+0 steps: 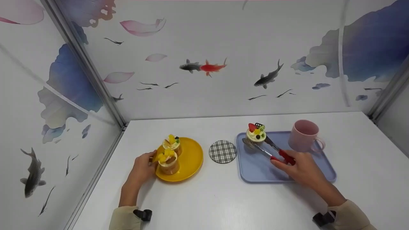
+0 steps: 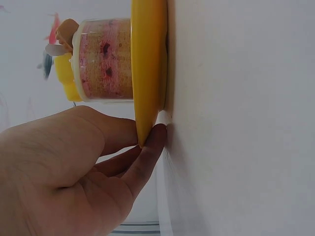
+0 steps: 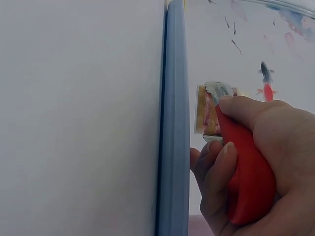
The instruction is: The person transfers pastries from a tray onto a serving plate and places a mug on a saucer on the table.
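Observation:
My left hand (image 1: 143, 167) pinches the left rim of a round yellow plate (image 1: 193, 158), thumb on top and fingers under the edge. Two clear cups of layered cake, a front one (image 1: 168, 164) and a back one (image 1: 173, 144), stand on its left half with fruit on top. With my right hand (image 1: 303, 169) I grip red-handled metal tongs (image 1: 263, 151). Their tips are on either side of a third cake cup (image 1: 256, 136), topped with strawberry, over the back left corner of a blue tray (image 1: 255, 169). In the right wrist view this cup's base (image 3: 200, 110) shows just above the tray's rim.
A pink mug (image 1: 303, 135) stands at the tray's back right, its handle to the right, close to my right hand. Between plate and tray lies a round checked coaster (image 1: 222, 151). Patterned wall panels (image 1: 223, 95) bound the white table at the back and left.

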A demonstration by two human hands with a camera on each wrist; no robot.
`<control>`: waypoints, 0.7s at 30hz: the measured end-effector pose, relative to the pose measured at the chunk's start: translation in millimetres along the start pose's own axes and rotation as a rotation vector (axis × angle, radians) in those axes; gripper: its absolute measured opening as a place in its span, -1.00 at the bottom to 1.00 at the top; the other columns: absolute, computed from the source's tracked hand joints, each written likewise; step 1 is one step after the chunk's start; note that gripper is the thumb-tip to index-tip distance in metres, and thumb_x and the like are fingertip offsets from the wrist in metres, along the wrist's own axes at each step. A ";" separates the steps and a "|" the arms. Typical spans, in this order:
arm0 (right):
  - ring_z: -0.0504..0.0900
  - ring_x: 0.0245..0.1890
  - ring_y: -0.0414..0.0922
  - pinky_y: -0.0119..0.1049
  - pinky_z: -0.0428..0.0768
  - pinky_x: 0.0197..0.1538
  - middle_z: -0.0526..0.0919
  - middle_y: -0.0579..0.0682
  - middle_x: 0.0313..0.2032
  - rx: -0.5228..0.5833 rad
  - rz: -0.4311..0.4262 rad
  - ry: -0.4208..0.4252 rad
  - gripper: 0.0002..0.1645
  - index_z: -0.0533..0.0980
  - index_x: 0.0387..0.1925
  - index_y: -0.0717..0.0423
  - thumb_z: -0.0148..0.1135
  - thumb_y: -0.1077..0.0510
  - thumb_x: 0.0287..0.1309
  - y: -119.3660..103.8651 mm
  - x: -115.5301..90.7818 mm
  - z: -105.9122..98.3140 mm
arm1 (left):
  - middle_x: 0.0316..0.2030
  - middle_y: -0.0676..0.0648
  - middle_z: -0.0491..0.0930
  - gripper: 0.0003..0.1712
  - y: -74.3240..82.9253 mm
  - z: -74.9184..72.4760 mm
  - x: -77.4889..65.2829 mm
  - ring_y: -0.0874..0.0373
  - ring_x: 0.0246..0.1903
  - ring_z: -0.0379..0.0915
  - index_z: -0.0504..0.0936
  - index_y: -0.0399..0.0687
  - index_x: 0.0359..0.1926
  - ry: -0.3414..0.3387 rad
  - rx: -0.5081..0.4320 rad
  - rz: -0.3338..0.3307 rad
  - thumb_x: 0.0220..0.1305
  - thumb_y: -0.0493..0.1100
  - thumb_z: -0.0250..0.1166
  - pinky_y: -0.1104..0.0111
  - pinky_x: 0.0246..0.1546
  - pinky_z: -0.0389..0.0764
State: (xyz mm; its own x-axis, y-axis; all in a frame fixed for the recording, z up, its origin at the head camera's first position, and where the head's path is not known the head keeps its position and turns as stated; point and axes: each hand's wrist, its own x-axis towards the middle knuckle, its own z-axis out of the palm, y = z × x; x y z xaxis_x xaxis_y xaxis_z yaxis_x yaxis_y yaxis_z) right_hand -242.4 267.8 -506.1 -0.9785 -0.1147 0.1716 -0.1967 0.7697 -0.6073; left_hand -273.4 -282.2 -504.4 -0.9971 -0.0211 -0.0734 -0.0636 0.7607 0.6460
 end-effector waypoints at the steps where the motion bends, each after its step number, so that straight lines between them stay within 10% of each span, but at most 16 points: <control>1: 0.47 -0.48 -0.10 -0.42 0.35 -0.51 0.50 -0.09 -0.57 0.006 -0.006 0.002 -0.48 0.73 -0.14 0.14 0.57 -0.24 0.24 -0.8 0.1 1.1 | 0.51 -0.37 0.45 -0.33 -0.1 0.2 0.0 -0.26 0.42 0.51 0.34 -0.31 0.59 0.000 -0.002 -0.003 0.55 -0.41 0.23 -0.05 0.46 0.58; 21: 0.44 -0.56 -0.18 -0.45 0.29 -0.56 0.52 -0.12 -0.60 0.047 -0.033 -0.037 -0.40 0.77 -0.01 0.14 0.56 -0.28 0.23 -23.0 2.3 17.9 | 0.52 -0.37 0.44 -0.34 0.8 1.3 0.3 -0.27 0.44 0.49 0.34 -0.33 0.59 -0.012 -0.025 -0.013 0.56 -0.41 0.21 -0.06 0.48 0.56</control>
State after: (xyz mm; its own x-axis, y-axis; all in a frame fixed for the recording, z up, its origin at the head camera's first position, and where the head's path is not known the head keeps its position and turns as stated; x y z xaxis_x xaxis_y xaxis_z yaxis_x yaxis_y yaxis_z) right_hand -241.2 238.6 -505.6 -0.9728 -0.1634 0.1641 -0.2310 0.7350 -0.6375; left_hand -273.7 -280.7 -504.8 -0.9956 -0.0229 -0.0904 -0.0774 0.7441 0.6636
